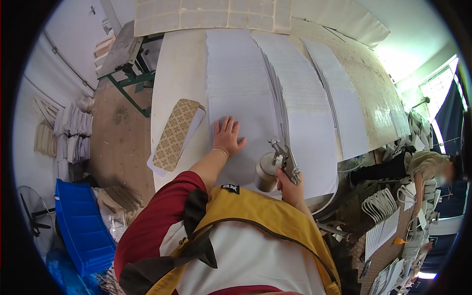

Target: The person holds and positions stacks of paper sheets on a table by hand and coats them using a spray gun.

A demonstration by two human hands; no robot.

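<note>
My left hand (227, 137) lies flat with fingers spread on the nearest stack of white sheets (241, 73), which is fanned out in overlapping rows. In my right hand (291, 186) is a spray gun (283, 160) with a metal cup (266, 173), held low over the near end of the sheets. Its nozzle side points away from me. Left of my left hand, a brown patterned piece (178, 133) rests on a white sheet. Two more fanned stacks of white sheets (302, 83) extend to the right.
A pale hose (328, 204) curves beside my right arm. Left of the table stands a green-legged bench (129, 78); a blue plastic bin (83, 228) is at lower left. On the right another person (418, 172) bends over a work surface with white handled bags (382, 211).
</note>
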